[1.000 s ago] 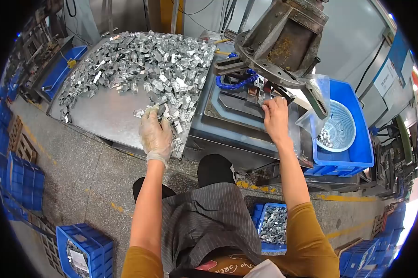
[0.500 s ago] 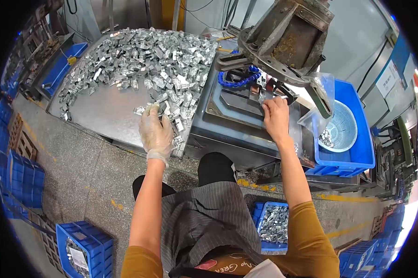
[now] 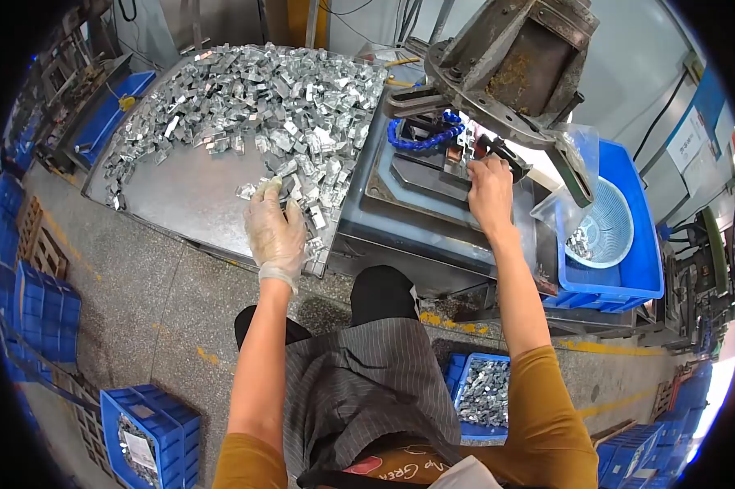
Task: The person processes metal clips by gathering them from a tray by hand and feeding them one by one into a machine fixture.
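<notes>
Metal pieces [image 3: 245,99]: heaped on the bench [image 3: 189,181], long axes pointing mixed ways
Left hand [image 3: 275,235]: gloved, loosely curled at nearest pieces; hold unclear
Right hand [image 3: 491,196]: fingers bunched at machine fixture [image 3: 455,169]; grip hidden

Left hand [image 3: 275,234]: translucent glove [image 3: 279,259] on, back up, knuckles pointing far, thumb out to the right with a visible gap to the fingers. Left forearm [image 3: 257,367] bare, nearly straight near-to-far, slight lean right; wrist roughly in line. Right hand [image 3: 490,196]: ungloved, back up, fingers bent, tips partly hidden so grip unclear; sits a bit farther than left. Right forearm [image 3: 520,293] leans left toward far end. Both mustard sleeves [image 3: 551,407] leave forearms bare.
</notes>
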Demonstrator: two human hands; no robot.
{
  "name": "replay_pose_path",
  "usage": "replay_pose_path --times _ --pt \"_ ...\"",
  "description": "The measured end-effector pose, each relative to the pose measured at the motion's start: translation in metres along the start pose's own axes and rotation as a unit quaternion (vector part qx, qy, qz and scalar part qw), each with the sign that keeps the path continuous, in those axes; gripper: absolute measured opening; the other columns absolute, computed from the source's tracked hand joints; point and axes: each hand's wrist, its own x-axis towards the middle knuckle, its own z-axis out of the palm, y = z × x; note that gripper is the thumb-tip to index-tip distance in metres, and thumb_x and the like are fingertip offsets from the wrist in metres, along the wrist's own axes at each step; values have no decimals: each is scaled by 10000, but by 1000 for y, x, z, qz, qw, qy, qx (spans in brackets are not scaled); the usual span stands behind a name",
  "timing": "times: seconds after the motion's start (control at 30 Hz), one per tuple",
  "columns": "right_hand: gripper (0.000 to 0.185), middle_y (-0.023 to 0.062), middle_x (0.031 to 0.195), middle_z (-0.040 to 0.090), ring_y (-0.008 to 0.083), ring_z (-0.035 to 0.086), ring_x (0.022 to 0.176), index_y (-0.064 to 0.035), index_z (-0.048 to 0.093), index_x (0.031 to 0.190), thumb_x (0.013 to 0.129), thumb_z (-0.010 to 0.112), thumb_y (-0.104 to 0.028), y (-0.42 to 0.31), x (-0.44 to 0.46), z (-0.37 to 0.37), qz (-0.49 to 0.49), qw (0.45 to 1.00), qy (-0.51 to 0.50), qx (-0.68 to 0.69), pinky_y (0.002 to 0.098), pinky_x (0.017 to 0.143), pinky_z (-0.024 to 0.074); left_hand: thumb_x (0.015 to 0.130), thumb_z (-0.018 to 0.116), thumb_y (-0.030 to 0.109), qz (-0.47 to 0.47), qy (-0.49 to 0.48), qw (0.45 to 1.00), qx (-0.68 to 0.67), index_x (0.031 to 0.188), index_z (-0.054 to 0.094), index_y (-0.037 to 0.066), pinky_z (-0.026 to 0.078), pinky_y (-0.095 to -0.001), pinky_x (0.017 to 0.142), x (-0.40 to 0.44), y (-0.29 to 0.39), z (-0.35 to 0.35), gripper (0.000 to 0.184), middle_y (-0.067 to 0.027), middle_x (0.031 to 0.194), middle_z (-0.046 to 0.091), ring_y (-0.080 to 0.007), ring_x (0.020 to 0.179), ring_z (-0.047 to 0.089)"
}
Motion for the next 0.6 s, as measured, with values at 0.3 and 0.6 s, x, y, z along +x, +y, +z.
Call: replay_pose_path --times 0.3,0.6 --pt "213 121 937 624 339 582 957 -58 714 877 696 628 15 15 22 18 10 997 -15 -72 453 791 479 852 629 148 5 1 1000 0 1214 590 29 414 -468 995 -1 -1 0 383 -211 1199 584 -388 1122 527" --pt "158 128 931 626 334 569 903 -40 707 868 739 623 -4 -16 21 4 2 998 32 -54 458 764 460 853 624 134 -3 9 1000 9 1217 598 44 421 -450 995 -3 1 -1 377 -196 1223 580 -375 1131 525"
